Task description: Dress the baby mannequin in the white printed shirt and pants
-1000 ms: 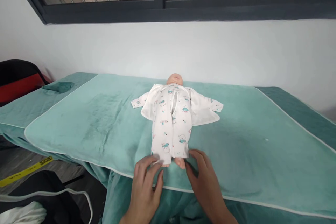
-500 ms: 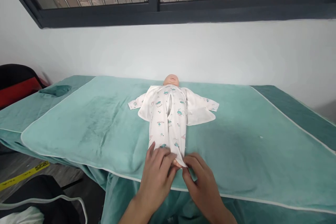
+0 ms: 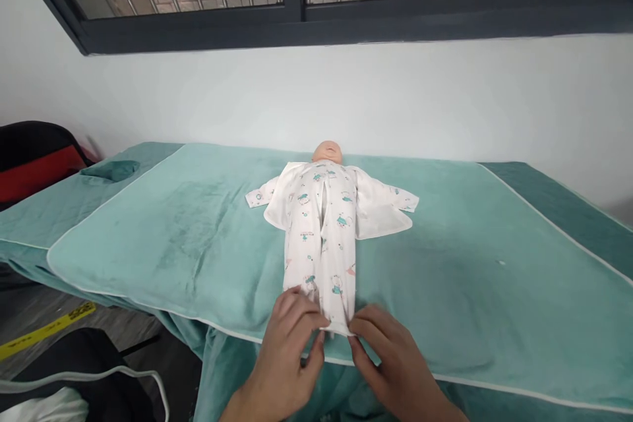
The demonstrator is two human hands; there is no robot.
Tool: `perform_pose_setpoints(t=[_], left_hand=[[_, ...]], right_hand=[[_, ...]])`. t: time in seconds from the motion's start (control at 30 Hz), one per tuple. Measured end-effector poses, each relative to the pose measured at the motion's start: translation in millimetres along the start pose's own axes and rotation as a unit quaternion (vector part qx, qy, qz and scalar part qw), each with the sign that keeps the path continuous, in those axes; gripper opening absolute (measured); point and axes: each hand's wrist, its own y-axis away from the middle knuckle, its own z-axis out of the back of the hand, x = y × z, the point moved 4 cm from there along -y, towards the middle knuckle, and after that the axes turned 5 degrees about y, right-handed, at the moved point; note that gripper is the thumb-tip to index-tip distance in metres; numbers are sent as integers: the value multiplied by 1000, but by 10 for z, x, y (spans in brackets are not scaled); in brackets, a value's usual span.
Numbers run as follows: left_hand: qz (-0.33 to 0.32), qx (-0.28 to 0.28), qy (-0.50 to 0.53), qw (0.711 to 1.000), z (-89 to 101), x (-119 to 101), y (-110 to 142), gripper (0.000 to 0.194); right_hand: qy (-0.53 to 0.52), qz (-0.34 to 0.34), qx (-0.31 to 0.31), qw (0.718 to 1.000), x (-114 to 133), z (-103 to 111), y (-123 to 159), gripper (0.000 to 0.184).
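Note:
A baby doll (image 3: 327, 152) lies on its back on a green mat (image 3: 435, 290), head toward the wall. White printed baby pants (image 3: 320, 237) cover its front from chest to feet. Beneath them, an open white baby top (image 3: 378, 208) is spread with its sleeves out to both sides. My left hand (image 3: 289, 346) pinches the left corner of one leg's hem, on the right-hand pant leg. Opposite it, my right hand (image 3: 388, 356) pinches the other corner of that same hem. The hem is stretched between them, and the doll's feet are hidden.
A wall and a dark-framed window (image 3: 291, 26) stand behind the green-covered table. At left are a black and red chair (image 3: 39, 168), yellow floor tape (image 3: 47, 330), and a pale cable (image 3: 99, 376) over a dark seat.
Both hands have drawn the pant leg's hem toward me, so the leg is straighter and longer. The foot glimpsed before is now covered. My view has shifted slightly.

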Motion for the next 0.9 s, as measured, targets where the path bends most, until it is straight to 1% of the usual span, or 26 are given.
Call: perform_pose_setpoints(t=[0.07, 0.1, 0.13, 0.2, 0.27, 0.33, 0.4, 0.47, 0.53, 0.6, 0.67, 0.77, 0.83, 0.9], left_hand=[[-9, 12, -5, 1000, 46, 37, 18, 16], [-3, 0, -12, 1000, 85, 104, 14, 16], [8, -21, -25, 999, 128, 203, -3, 17], [46, -77, -75, 993, 216, 480, -82, 19], [74, -101, -148, 981, 252, 792, -225, 24], [89, -69, -199, 974, 212, 1081, -419, 32], [82, -42, -216, 972, 149, 1292, -617, 36], [73, -20, -217, 973, 82, 1433, -785, 37], [64, -5, -213, 975, 25, 1522, -906, 35], [44, 0, -199, 979, -17, 1573, -984, 32], [28, -12, -174, 984, -39, 1607, -1026, 29], [19, -40, -151, 988, -46, 1647, -1046, 29], [9, -32, -156, 987, -62, 1659, -1041, 29], [-4, -18, -157, 987, -77, 1654, -1028, 30]], right_hand=[[1, 23, 45, 999, -56, 24, -7, 11], [-7, 28, 58, 998, -111, 50, -29, 12], [-14, 27, 56, 998, -188, 85, -68, 14], [-4, 8, 20, 1000, -398, 153, -203, 18], [53, -12, -34, 998, -634, 177, -404, 17], [118, -18, -69, 991, -836, 129, -642, 24], [149, -3, -58, 987, -966, 11, -876, 32], [154, 13, -30, 988, -1027, -112, -1064, 32], [142, 16, -15, 990, -1038, -187, -1188, 30], [117, 9, -18, 993, -1023, -206, -1265, 30], [72, -6, -29, 997, -1007, -198, -1321, 31], [6, -53, -46, 998, -1015, -211, -1403, 30], [-20, -105, -61, 992, -1053, -252, -1441, 26], [-51, -158, -90, 982, -1106, -301, -1445, 22]])
